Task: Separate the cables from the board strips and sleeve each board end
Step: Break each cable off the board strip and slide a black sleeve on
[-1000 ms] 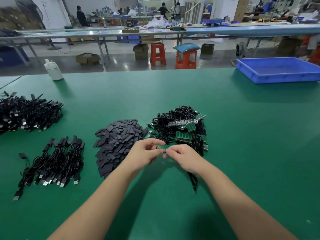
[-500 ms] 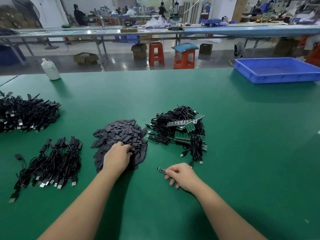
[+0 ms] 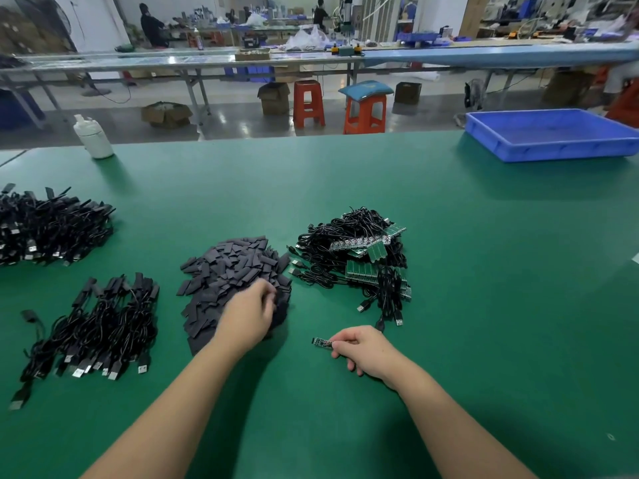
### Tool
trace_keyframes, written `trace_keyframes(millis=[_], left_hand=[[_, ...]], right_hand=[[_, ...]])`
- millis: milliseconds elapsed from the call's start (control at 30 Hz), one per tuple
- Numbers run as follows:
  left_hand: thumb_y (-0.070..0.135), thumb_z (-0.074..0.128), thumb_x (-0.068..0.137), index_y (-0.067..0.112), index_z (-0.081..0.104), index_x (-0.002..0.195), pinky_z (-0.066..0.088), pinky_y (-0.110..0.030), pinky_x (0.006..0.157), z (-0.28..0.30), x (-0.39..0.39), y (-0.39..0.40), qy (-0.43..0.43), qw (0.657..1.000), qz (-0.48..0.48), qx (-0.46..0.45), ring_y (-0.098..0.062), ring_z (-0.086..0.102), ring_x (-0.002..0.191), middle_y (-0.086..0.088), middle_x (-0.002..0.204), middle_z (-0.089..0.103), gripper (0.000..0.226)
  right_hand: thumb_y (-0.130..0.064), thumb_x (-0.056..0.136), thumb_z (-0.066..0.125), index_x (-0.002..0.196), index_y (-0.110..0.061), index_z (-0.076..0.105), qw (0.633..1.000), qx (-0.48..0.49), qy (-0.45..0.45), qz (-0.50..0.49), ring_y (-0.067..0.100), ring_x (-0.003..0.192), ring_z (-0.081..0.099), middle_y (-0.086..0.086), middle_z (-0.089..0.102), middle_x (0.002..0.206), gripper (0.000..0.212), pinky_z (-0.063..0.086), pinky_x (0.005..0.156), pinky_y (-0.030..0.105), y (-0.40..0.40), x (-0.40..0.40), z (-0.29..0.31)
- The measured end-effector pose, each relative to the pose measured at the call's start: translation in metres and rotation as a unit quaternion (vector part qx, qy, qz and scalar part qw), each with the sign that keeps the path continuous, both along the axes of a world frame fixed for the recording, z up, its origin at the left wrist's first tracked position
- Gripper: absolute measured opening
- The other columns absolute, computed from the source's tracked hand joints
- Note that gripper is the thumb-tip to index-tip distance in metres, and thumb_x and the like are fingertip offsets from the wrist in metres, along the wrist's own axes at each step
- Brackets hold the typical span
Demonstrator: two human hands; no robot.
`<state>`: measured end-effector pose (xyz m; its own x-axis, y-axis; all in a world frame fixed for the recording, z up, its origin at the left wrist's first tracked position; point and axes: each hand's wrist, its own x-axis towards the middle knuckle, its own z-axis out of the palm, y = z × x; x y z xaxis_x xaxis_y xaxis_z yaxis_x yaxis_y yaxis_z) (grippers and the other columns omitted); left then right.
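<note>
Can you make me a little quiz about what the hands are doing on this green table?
1. True or false: the right hand pinches a small board end.
2. Where is the left hand? A) in the blue tray B) on the pile of dark sleeves C) on the white bottle
3. Fill in: the uncut board strips lie in a tangle of black ____.

Key: 1 true; 2 B; 3 cables.

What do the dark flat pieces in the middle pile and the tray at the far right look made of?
Sleeve pile: matte dark grey flattened tubing, probably heat-shrink plastic; the pieces lie flat and limp, without shine. Blue tray: moulded rigid plastic, smooth and slightly glossy, with a rolled rim and ribbed wall.
</note>
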<state>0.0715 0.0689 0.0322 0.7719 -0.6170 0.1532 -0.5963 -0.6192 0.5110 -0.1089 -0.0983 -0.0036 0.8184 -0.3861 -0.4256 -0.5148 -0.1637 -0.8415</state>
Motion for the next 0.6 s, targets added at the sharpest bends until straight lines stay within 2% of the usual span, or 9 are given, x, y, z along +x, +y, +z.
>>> trace_keyframes(millis=[67,133,233,367,433,500,533,600], left_hand=[[0.021,0.054,0.099,0.032,0.067,0.099,0.045,-0.014,0.061,-0.008,-0.017,-0.003,0.111,0.992,-0.053,-0.014,-0.004,0.063,0.072,0.012,0.082,0.07,0.017],[0.02,0.055,0.099,0.028,0.071,0.111,0.045,-0.011,0.074,-0.02,-0.033,-0.002,0.137,0.986,-0.091,-0.013,-0.003,0.063,0.085,0.012,0.096,0.071,0.021],[0.024,0.062,0.095,0.021,0.068,0.121,0.04,-0.017,0.088,-0.035,-0.047,0.0,0.131,0.986,-0.105,-0.009,-0.007,0.059,0.099,0.008,0.107,0.067,0.027],[0.031,0.063,0.094,0.02,0.065,0.125,0.044,-0.027,0.083,-0.051,-0.052,0.008,0.068,0.987,-0.137,0.046,-0.018,0.058,0.095,0.001,0.098,0.059,0.033],[0.034,0.06,0.096,0.021,0.064,0.124,0.047,-0.033,0.081,-0.055,-0.055,0.013,0.039,0.988,-0.134,0.063,-0.021,0.059,0.094,0.0,0.099,0.058,0.032],[0.032,0.06,0.096,0.02,0.065,0.121,0.048,-0.034,0.081,-0.058,-0.061,0.016,0.032,0.993,-0.113,0.03,-0.021,0.061,0.093,0.0,0.099,0.061,0.029],[0.03,0.06,0.096,0.018,0.067,0.12,0.048,-0.034,0.082,-0.059,-0.064,0.017,0.037,0.995,-0.097,0.004,-0.021,0.061,0.093,-0.001,0.099,0.063,0.027],[0.025,0.061,0.096,0.015,0.069,0.116,0.048,-0.033,0.083,-0.059,-0.069,0.016,0.048,0.996,-0.068,-0.042,-0.02,0.062,0.092,0.0,0.098,0.066,0.023]], right_hand=[[-0.023,0.094,0.06,0.095,-0.027,0.075,1.0,-0.02,0.012,0.013,0.009,0.05,0.044,-0.002,0.076,0.092,0.015,0.04,0.052,0.023,-0.002,0.0,0.0],[-0.024,0.092,0.062,0.092,-0.026,0.078,1.0,-0.02,0.009,0.014,0.014,0.055,0.037,0.007,0.076,0.096,0.016,0.033,0.056,0.027,-0.003,0.0,-0.001],[-0.023,0.09,0.063,0.086,-0.028,0.079,0.999,-0.029,0.01,0.01,0.018,0.069,0.043,0.015,0.073,0.099,0.017,0.033,0.066,0.031,-0.003,0.002,-0.001],[-0.024,0.087,0.062,0.078,-0.035,0.078,0.999,-0.041,0.023,0.002,0.018,0.081,0.049,0.013,0.073,0.104,0.021,0.051,0.078,0.042,-0.003,0.005,-0.003],[-0.028,0.09,0.063,0.081,-0.034,0.078,0.999,-0.039,0.017,0.006,0.018,0.08,0.05,0.009,0.074,0.1,0.018,0.049,0.075,0.04,-0.004,0.005,-0.007],[-0.034,0.092,0.065,0.087,-0.03,0.078,0.999,-0.032,0.005,0.013,0.018,0.079,0.052,0.004,0.075,0.094,0.015,0.051,0.077,0.042,-0.005,0.005,-0.009],[-0.037,0.092,0.066,0.089,-0.029,0.078,0.999,-0.033,0.004,0.017,0.017,0.079,0.053,0.003,0.076,0.093,0.015,0.053,0.084,0.048,-0.005,0.005,-0.01],[-0.039,0.091,0.067,0.087,-0.029,0.078,0.999,-0.035,0.003,0.022,0.022,0.079,0.058,0.006,0.075,0.094,0.016,0.047,0.096,0.056,-0.007,0.005,-0.012]])
